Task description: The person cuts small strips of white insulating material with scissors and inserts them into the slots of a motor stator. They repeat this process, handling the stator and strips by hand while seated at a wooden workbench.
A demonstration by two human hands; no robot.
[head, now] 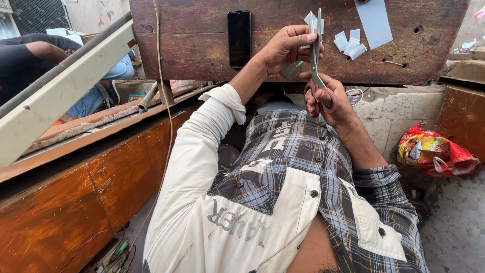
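Observation:
My right hand (331, 103) grips the red-ringed handles of a pair of scissors (317, 50), blades pointing away from me. My left hand (288, 48) pinches a small pale blue-grey sheet piece (309, 21) against the blades, just above the edge of a dark wooden bench (202, 50). Several cut pale pieces (349, 43) lie on the bench to the right of the blades, beside a larger pale sheet (374, 21). A grey scrap (292, 70) hangs under my left hand.
A black phone (239, 38) lies face up on the bench, left of my hands. An orange-brown wooden cabinet (91, 187) runs along my left. A red printed plastic bag (434, 150) lies on the stone floor at right. Another person (55, 55) sits at upper left.

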